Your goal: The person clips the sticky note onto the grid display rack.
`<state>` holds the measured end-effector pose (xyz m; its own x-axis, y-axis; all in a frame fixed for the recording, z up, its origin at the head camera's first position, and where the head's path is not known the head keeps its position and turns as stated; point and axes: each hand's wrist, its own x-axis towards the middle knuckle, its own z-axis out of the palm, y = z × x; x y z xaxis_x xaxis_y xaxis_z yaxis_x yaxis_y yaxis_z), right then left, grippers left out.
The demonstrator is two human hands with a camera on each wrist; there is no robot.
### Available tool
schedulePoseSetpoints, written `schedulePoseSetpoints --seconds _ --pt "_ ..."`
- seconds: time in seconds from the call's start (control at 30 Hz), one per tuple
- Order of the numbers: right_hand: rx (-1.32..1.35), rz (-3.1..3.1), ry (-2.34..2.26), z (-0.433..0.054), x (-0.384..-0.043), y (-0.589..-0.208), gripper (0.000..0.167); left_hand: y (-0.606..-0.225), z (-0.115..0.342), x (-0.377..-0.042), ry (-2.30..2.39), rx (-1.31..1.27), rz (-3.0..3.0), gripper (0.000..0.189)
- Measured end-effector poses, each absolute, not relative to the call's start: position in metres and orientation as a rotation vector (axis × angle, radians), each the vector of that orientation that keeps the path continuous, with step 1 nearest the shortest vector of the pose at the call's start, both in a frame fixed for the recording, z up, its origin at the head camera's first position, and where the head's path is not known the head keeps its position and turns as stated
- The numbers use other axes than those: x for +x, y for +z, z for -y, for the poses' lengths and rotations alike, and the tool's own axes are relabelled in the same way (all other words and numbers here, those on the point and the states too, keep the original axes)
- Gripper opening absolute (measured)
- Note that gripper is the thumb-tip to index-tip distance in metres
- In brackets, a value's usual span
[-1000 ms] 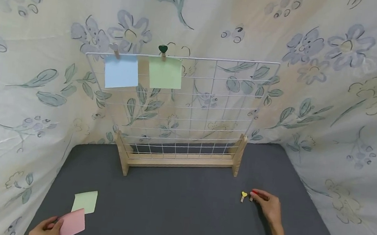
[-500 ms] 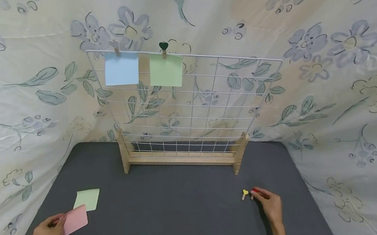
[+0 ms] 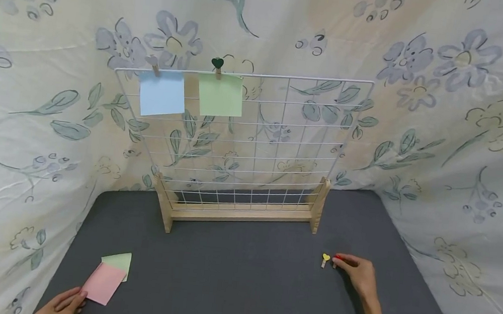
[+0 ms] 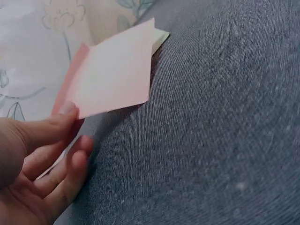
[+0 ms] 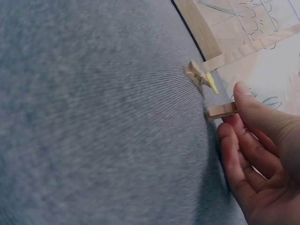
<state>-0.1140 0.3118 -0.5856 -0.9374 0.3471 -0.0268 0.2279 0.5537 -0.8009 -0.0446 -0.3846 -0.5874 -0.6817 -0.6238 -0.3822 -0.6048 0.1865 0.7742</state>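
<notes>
1. While the left hand (image 3: 63, 303) pinches square pink paper (image 3: 104, 283) above the dark grey counter (image 3: 222, 270), hold gently.
2. The right hand (image 3: 361, 279) pinches a red-topped wooden peg (image 5: 224, 110) there; leave its mouth (image 5: 211, 113) free.

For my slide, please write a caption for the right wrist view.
The right hand pinches a wooden clip near a yellow-topped clip on gray fabric.

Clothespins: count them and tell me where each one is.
4: a pale one on the blue sheet; a dark green one on the hung green sheet; a yellow one on the table; a red one pinched in the right hand.
</notes>
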Motion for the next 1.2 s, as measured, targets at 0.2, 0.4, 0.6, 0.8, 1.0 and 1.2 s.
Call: schedulePoseSetpoints --seconds 0.2,0.4,0.6,0.8,1.0,1.2 --pt "-0.501 2.637 1.363 -0.310 -0.117 -0.576 0.032 -0.578 0.354 -0.046 -1.653 1.069 2.146 0.032" --pt "-0.433 2.614 1.331 -0.304 -0.125 -0.559 0.031 -0.571 0.324 -0.058 -1.791 0.914 2.127 0.018" --pt "-0.323 2.635 1.352 -0.293 -0.138 -0.541 0.032 -0.567 0.293 -0.080 -1.959 0.726 2.095 0.019" --pt "-0.233 2.616 1.400 -0.276 -0.149 -0.527 0.030 -0.559 0.260 -0.096 -1.952 0.567 2.199 0.021" --pt "-0.116 2.578 1.364 -0.255 -0.160 -0.513 0.025 -0.553 0.227 -0.112 -1.836 0.429 2.346 0.016" --pt "-0.045 2.548 1.356 -0.237 -0.171 -0.500 0.024 -0.545 0.192 -0.131 -1.802 0.266 2.340 0.011"
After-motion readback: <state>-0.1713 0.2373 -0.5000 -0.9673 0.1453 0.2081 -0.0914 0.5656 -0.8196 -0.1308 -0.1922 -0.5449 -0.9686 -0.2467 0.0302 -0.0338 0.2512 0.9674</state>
